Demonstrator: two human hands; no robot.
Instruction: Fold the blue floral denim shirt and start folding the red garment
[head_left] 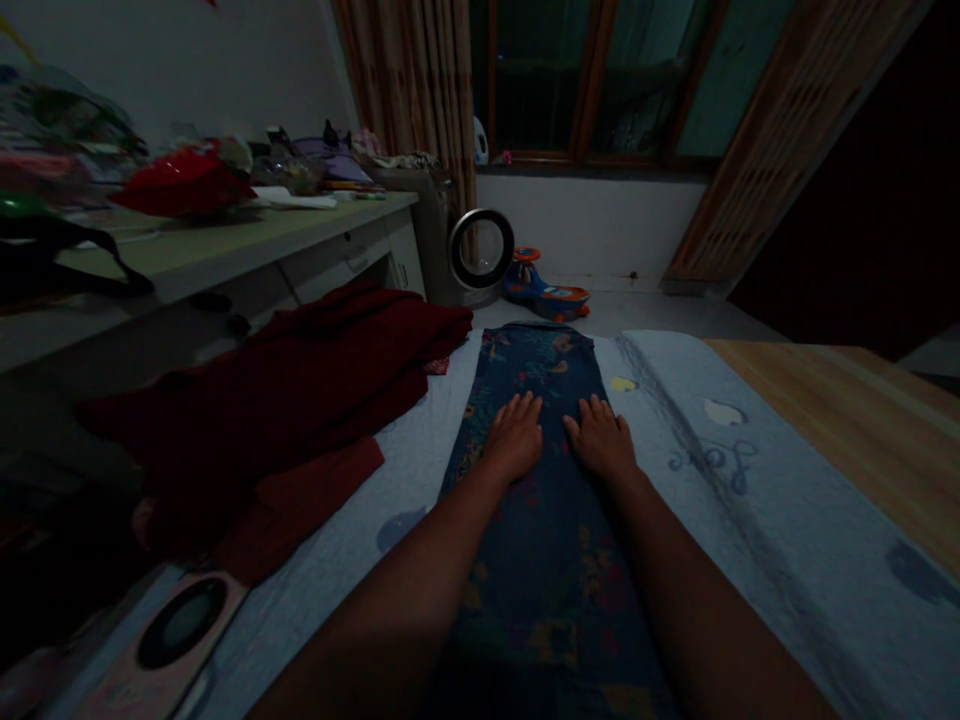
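Observation:
A long dark blue floral garment (pixel 559 520), perhaps folded trousers, lies lengthwise in front of me on a light blue printed sheet (pixel 675 390). My left hand (pixel 517 437) rests flat on its left half, fingers pointing away from me. On its right edge lies my right hand (pixel 602 440), palm down with the fingers slightly spread. Neither hand grasps anything; the palms press on the cloth. The garment's far end reaches the far edge of the bed, and its near end runs between my forearms.
Dark red clothes (pixel 315 370) are heaped to the left. A pink object with a dark round disc (pixel 184 620) lies near left. Beyond stand a cluttered desk (pixel 300 240), a round-doored machine (pixel 481 250) and a blue-orange ride-on toy (pixel 546 290). Bare wooden board (pixel 840 400) shows at right.

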